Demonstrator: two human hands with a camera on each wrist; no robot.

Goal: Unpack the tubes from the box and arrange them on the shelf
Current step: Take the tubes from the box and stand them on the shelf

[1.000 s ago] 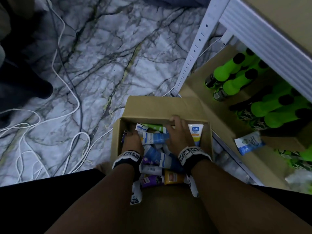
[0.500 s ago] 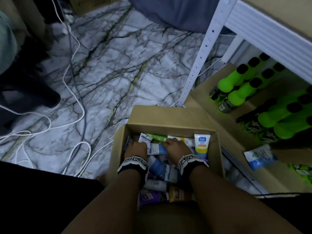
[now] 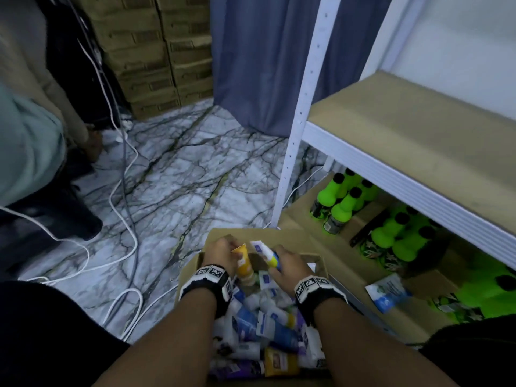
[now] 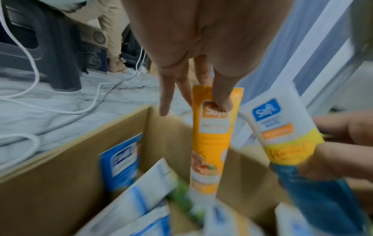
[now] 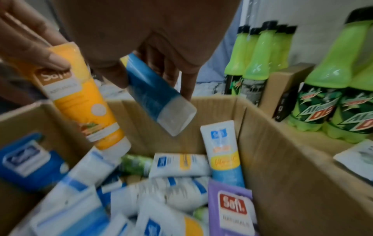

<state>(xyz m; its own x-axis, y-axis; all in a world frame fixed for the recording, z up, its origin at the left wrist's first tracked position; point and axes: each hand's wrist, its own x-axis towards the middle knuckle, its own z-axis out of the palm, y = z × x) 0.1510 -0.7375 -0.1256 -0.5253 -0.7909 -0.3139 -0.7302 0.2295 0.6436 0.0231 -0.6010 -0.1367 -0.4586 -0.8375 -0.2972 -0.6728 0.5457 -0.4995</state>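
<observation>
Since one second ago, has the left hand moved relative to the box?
Yes. The left hand has risen from among the tubes to above the far rim of the box, holding an orange tube.

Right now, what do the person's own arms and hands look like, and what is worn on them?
Both forearms are bare, with no sleeves. Each wrist carries a black band with white panels printed with square black-and-white code markers; the right wrist's band looks the same. The left hand and right hand wear no gloves. No rings, watch or cables are visible on them.
</observation>
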